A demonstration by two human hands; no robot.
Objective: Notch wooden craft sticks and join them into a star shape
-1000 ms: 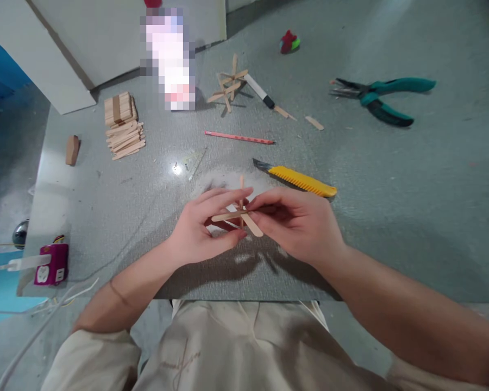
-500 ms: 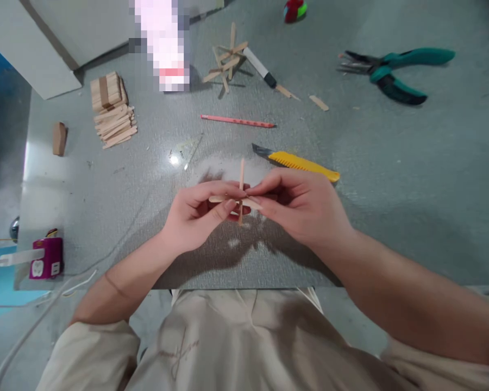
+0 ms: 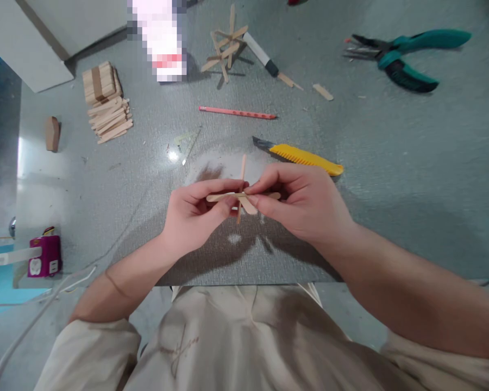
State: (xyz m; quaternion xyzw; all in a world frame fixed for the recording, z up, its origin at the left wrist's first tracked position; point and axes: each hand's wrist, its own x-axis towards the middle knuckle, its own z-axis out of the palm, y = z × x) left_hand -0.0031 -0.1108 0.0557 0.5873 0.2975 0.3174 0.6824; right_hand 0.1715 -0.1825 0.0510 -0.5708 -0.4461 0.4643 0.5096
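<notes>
Both my hands hold a small cross of wooden craft sticks [image 3: 242,179] above the grey table [image 3: 391,163]. My left hand [image 3: 193,214] pinches its left side with thumb and fingers closed. My right hand [image 3: 305,203] pinches the right side, fingers curled around the sticks. One stick stands upright through the middle, and others lie across it. A yellow utility knife [image 3: 303,157] lies just beyond my right hand.
A stack of craft sticks [image 3: 104,100] sits at the far left, with a finished stick assembly [image 3: 225,46] and a marker [image 3: 261,53] at the back. A pink pencil [image 3: 236,112] lies mid-table. Teal pliers [image 3: 403,54] rest far right. A purple power strip [image 3: 44,260] hangs off the left edge.
The stick cross has been turned in my fingers, and my left fingers have closed tighter on it. The view has tilted so the table items sit higher in frame.
</notes>
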